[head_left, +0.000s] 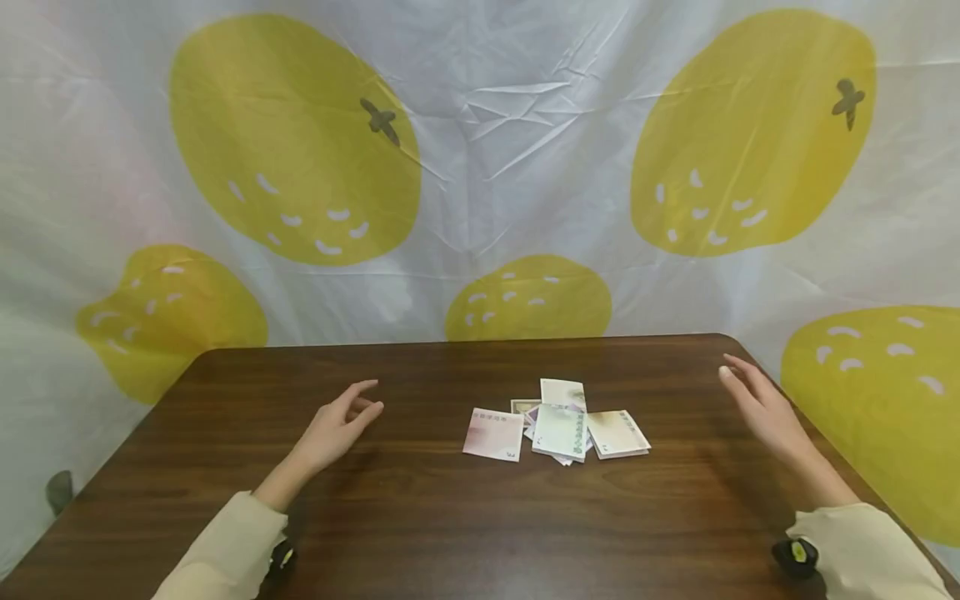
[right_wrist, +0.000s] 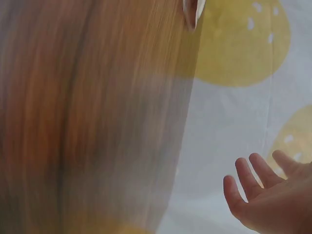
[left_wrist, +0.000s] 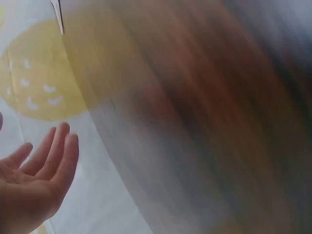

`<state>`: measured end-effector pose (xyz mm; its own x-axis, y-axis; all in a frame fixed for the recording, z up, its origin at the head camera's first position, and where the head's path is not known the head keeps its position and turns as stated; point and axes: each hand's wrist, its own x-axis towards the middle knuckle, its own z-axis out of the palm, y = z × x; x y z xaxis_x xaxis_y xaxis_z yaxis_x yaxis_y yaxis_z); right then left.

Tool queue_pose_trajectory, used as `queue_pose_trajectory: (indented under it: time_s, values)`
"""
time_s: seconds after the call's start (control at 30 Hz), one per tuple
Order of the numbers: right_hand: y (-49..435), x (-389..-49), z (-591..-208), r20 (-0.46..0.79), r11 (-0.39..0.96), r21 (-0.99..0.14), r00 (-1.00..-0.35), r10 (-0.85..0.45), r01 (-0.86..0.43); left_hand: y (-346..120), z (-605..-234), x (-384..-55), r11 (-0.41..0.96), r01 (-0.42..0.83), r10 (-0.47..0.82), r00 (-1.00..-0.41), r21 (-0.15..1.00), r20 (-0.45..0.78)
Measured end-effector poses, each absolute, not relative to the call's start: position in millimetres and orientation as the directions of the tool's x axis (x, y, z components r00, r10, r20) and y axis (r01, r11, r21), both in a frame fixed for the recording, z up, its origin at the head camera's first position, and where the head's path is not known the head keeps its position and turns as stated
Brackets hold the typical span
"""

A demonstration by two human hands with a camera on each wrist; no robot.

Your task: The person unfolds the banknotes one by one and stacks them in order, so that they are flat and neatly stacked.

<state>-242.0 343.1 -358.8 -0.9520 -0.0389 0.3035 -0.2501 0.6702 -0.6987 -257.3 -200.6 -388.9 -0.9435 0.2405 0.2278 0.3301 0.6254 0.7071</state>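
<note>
Several paper banknotes lie in a loose, overlapping group on the brown wooden table, seen in the head view. A greenish banknote (head_left: 558, 432) is uppermost in the middle, a pinkish banknote (head_left: 492, 434) lies to its left, and a brownish banknote (head_left: 618, 433) to its right. My left hand (head_left: 333, 429) hovers left of the group, fingers relaxed and nothing in them. Well to the right, near the table's side edge, is my right hand (head_left: 768, 412), also holding nothing. Each wrist view shows its hand with loosely spread fingers: the left hand (left_wrist: 36, 180) and the right hand (right_wrist: 273, 195).
The dark wooden table (head_left: 420, 525) has rounded far corners. Behind it hangs a white cloth (head_left: 517, 192) printed with large yellow lemons. A small dark object (head_left: 59, 492) shows beyond the table's left edge. Both sleeves are cream, with a black band at each wrist.
</note>
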Motion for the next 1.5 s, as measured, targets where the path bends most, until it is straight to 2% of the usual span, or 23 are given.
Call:
queue_pose_trajectory:
  time_s: [0.13, 0.33, 0.6, 0.93, 1.3, 1.5]
  values:
    - [334, -243, -364, 0.276, 0.58, -0.78, -0.961, -0.014, -0.233, -188, -390, -256, 0.532, 0.282, 0.257, -0.952, 0.798, 0.165]
    - [320, -248, -375, 0.25, 0.322, -0.913, -0.967, -0.047, -0.251, -168, -390, -256, 0.432, 0.212, 0.275, -0.957, 0.876, 0.096]
    - [292, -248, -380, 0.094, 0.028, -0.995, -0.987, -0.131, -0.099, -147, -390, -257, 0.417, 0.179, 0.307, -0.95, 0.891, 0.047]
    - [248, -250, -385, -0.033, 0.05, -0.998, -0.975, -0.22, 0.023, -130, -398, -265, 0.458, 0.192, 0.327, -0.944, 0.868, 0.037]
    - [206, -258, -396, -0.093, 0.06, -0.995, -0.934, -0.346, 0.077, -110, -401, -273, 0.509, 0.216, 0.361, -0.932, 0.833, 0.02]
    - [184, -261, -401, -0.129, 0.046, -0.992, -0.908, -0.399, 0.121, -99, -401, -273, 0.528, 0.213, 0.327, -0.944, 0.822, 0.034]
